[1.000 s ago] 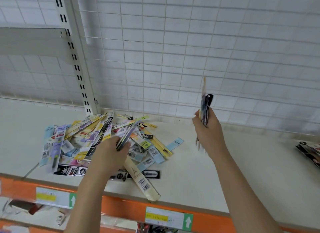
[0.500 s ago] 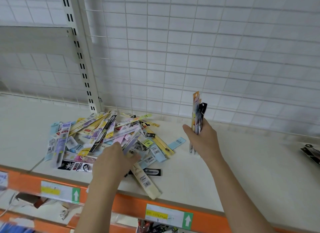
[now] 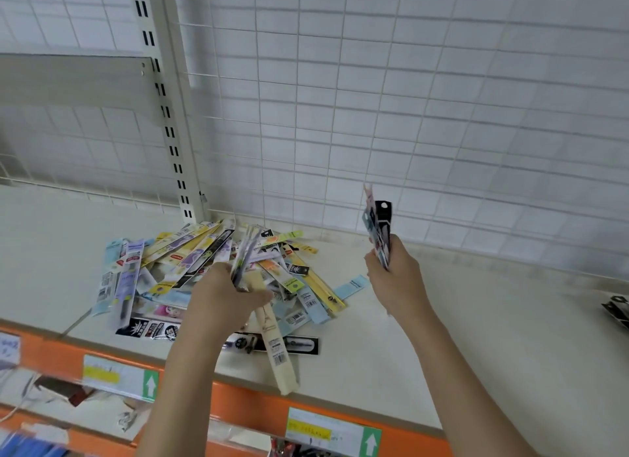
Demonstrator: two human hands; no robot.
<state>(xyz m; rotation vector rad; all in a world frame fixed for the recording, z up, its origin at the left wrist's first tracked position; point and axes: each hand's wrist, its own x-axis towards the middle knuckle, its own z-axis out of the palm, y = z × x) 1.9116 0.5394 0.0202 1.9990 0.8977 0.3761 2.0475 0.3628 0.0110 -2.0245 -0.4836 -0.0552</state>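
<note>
A loose pile of long flat pen packets (image 3: 190, 272) in many colours lies on the cream shelf (image 3: 476, 337). My left hand (image 3: 221, 296) is over the pile's middle and grips one packet (image 3: 245, 255), lifted and tilted up toward the back. My right hand (image 3: 398, 279) is to the right of the pile, above the shelf, and holds a small upright bundle of packets (image 3: 377, 228), a black one outermost.
A white wire grid panel (image 3: 374, 99) backs the shelf, with a slotted upright post (image 3: 170, 116) behind the pile. The shelf's orange front edge (image 3: 238, 405) carries price labels. More black packets (image 3: 616, 310) lie at the far right. A lower shelf (image 3: 51, 398) holds clutter.
My left hand has dipped into the pile and come up gripping a packet. My right hand has shifted slightly with its bundle, still upright.
</note>
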